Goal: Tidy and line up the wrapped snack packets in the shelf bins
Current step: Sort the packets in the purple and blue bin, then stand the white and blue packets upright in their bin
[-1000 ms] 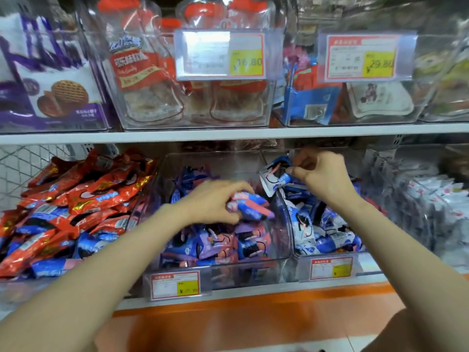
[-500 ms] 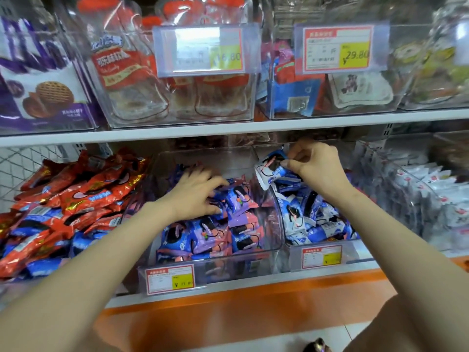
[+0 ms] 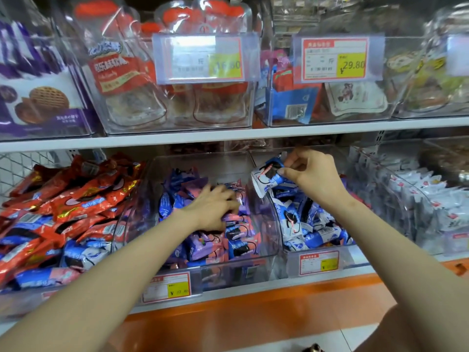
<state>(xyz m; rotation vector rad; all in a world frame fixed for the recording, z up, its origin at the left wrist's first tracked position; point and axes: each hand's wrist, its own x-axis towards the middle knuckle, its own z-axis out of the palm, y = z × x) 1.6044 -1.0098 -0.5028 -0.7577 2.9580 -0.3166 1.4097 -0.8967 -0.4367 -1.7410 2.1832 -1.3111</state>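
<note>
Two bare hands work the lower shelf of a snack display. At centre frame we see the left hand (image 3: 213, 209) lying palm down on the heap of purple and pink packets (image 3: 236, 240) that fills the clear middle bin (image 3: 228, 273). Its fingers bend over the wrappers, but blur keeps us from telling whether they clasp one or only press on the pile.

Just right of centre, the right hand (image 3: 312, 174) pinches a blue-and-white packet (image 3: 266, 177) between thumb and forefinger, the other fingers curled. The packet hangs tilted above the back of the neighbouring bin (image 3: 355, 257), just beside the wall the two bins share. It is clear of the loose blue-and-white pile (image 3: 304, 224) inside.

Each bin carries a red-and-yellow price label on its front, one at lower centre (image 3: 166, 288) and one to its right (image 3: 318, 262).

At left of frame, red foil packets (image 3: 76, 199) lie heaped over blue ones, in front of a wire mesh panel (image 3: 20, 168). At far right, white packets (image 3: 418, 199) fill another clear bin.

Across the upper half, a white shelf board (image 3: 177, 139) bears more bins. We note a purple biscuit box (image 3: 38, 92) at upper left, clear pouches with red tops (image 3: 121, 72) beside it, and a price tag reading 29.80 (image 3: 335, 59) at upper right. An orange strip (image 3: 253, 308) runs below the lower shelf.
</note>
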